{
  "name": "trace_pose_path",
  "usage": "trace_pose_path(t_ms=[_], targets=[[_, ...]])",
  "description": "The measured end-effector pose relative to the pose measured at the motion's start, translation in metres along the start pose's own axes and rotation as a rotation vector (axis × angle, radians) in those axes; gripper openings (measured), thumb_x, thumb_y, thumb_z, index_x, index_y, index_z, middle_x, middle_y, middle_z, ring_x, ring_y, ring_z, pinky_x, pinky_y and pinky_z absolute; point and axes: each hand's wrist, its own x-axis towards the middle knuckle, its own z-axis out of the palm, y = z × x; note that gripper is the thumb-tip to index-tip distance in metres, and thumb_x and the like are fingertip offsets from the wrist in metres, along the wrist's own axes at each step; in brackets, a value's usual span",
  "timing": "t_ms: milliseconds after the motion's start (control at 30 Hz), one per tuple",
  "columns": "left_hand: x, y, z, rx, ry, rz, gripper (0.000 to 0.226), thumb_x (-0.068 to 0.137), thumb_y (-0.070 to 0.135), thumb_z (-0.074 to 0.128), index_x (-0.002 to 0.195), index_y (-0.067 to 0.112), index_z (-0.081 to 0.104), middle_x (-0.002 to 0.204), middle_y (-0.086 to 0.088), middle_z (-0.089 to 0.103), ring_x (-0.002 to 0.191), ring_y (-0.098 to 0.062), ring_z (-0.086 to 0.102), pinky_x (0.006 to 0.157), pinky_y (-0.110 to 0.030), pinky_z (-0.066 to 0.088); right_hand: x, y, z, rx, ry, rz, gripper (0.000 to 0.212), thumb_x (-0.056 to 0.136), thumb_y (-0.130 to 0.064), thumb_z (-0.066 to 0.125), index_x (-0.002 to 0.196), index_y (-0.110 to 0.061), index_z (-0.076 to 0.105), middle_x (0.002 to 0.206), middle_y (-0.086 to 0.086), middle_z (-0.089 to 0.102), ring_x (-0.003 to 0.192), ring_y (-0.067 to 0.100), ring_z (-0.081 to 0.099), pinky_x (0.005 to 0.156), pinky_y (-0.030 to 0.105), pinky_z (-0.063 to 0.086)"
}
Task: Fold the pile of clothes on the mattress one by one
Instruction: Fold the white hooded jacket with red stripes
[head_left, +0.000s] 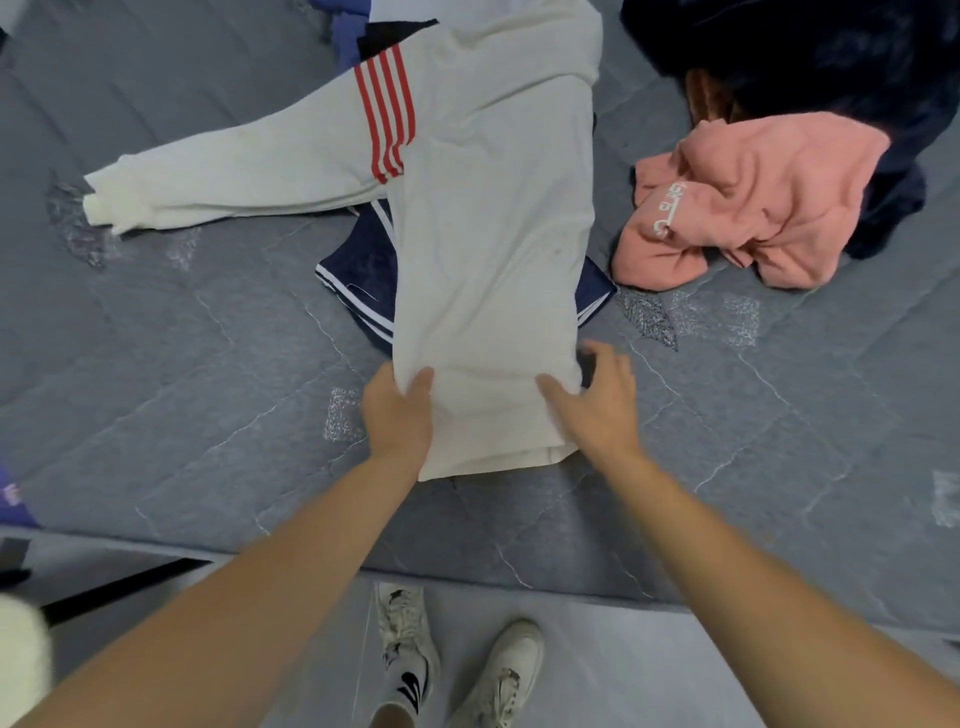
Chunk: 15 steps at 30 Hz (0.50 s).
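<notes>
A cream long-sleeved top (488, 218) with red stripes on its shoulder lies lengthwise on the grey mattress (182, 364), one sleeve stretched out to the left. My left hand (397, 410) grips its near left edge, thumb on top of the cloth. At the near right corner my right hand (597, 405) rests with spread fingers on the fabric. Under the top lies a navy garment (358, 275) with white stripes.
A crumpled pink sweatshirt (748, 208) lies to the right, with a dark navy fleece item (810, 57) behind it. More clothes sit at the far top edge. The mattress's near edge runs just above my white shoes (457, 654) on the floor.
</notes>
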Motion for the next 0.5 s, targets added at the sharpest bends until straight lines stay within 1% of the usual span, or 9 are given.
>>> trace_pose_path(t_ms=[67, 133, 167, 200, 233, 300, 333, 433, 500], targets=[[0.001, -0.02, -0.012, 0.026, -0.055, -0.055, 0.01, 0.098, 0.024, 0.069, 0.093, 0.016, 0.07, 0.095, -0.005, 0.072, 0.092, -0.025, 0.069, 0.08, -0.038, 0.058, 0.009, 0.0, -0.005, 0.188, -0.153, 0.235, 0.04, 0.084, -0.037, 0.083, 0.113, -0.021, 0.061, 0.112, -0.001, 0.069, 0.1, 0.018, 0.066, 0.087, 0.035, 0.054], [-0.001, -0.034, -0.019, 0.05, -0.161, -0.09, 0.018, 0.091, 0.039, 0.074, 0.099, 0.023, 0.075, 0.109, -0.009, 0.071, 0.1, -0.026, 0.071, 0.089, -0.044, 0.06, 0.008, -0.001, -0.008, 0.317, -0.246, 0.301, 0.027, 0.084, -0.029, 0.086, 0.101, -0.023, 0.066, 0.103, -0.003, 0.074, 0.088, 0.011, 0.071, 0.074, 0.026, 0.058], [-0.002, -0.036, -0.021, 0.071, -0.187, -0.101, 0.026, 0.086, 0.048, 0.075, 0.103, 0.028, 0.075, 0.116, -0.01, 0.069, 0.104, -0.025, 0.07, 0.094, -0.045, 0.059, 0.005, -0.002, -0.008, 0.379, -0.277, 0.31, 0.026, 0.083, -0.026, 0.087, 0.101, -0.023, 0.069, 0.101, -0.005, 0.076, 0.086, 0.009, 0.072, 0.07, 0.022, 0.058], [-0.002, -0.038, -0.021, 0.062, -0.212, -0.105, 0.031, 0.084, 0.051, 0.075, 0.107, 0.031, 0.075, 0.121, -0.009, 0.067, 0.107, -0.023, 0.069, 0.096, -0.044, 0.058, 0.002, -0.002, -0.008, 0.423, -0.296, 0.314, 0.028, 0.082, -0.023, 0.088, 0.104, -0.021, 0.071, 0.099, -0.005, 0.077, 0.085, 0.008, 0.074, 0.069, 0.02, 0.059], [-0.002, -0.038, -0.021, 0.028, -0.24, -0.109, 0.03, 0.086, 0.046, 0.076, 0.111, 0.03, 0.074, 0.121, -0.008, 0.068, 0.107, -0.021, 0.069, 0.095, -0.041, 0.058, -0.001, -0.002, -0.009, 0.449, -0.306, 0.318, 0.031, 0.082, -0.019, 0.088, 0.108, -0.019, 0.071, 0.099, -0.005, 0.077, 0.086, 0.009, 0.074, 0.069, 0.02, 0.06], [-0.004, -0.031, -0.021, -0.035, -0.29, -0.143, 0.028, 0.095, 0.026, 0.074, 0.123, 0.022, 0.07, 0.116, -0.001, 0.072, 0.106, -0.018, 0.069, 0.087, -0.032, 0.058, -0.009, -0.002, -0.013, 0.463, -0.31, 0.324, 0.032, 0.084, -0.014, 0.086, 0.111, -0.02, 0.069, 0.1, -0.006, 0.077, 0.086, 0.008, 0.073, 0.069, 0.02, 0.06], [-0.005, -0.028, -0.022, -0.05, -0.328, -0.158, 0.029, 0.097, 0.021, 0.072, 0.126, 0.02, 0.068, 0.115, 0.002, 0.073, 0.105, -0.015, 0.069, 0.083, -0.027, 0.057, -0.012, -0.001, -0.016, 0.476, -0.304, 0.328, 0.032, 0.085, -0.012, 0.084, 0.112, -0.021, 0.069, 0.1, -0.007, 0.077, 0.087, 0.007, 0.073, 0.069, 0.02, 0.059], [-0.01, -0.021, -0.027, -0.066, -0.364, -0.099, 0.02, 0.1, 0.014, 0.066, 0.116, 0.026, 0.068, 0.11, 0.008, 0.073, 0.098, -0.008, 0.068, 0.074, -0.017, 0.055, -0.029, 0.007, -0.024, 0.529, -0.219, 0.315, 0.028, 0.087, -0.009, 0.081, 0.109, -0.021, 0.07, 0.096, -0.011, 0.078, 0.086, 0.005, 0.074, 0.069, 0.018, 0.057], [-0.017, -0.025, -0.028, -0.086, -0.309, -0.031, 0.023, 0.101, 0.009, 0.061, 0.115, 0.025, 0.069, 0.107, 0.008, 0.075, 0.094, -0.005, 0.069, 0.077, -0.017, 0.056, -0.043, 0.013, -0.022, 0.569, -0.16, 0.306, 0.027, 0.088, -0.006, 0.078, 0.109, -0.021, 0.07, 0.097, -0.01, 0.079, 0.085, 0.004, 0.074, 0.07, 0.017, 0.057]])
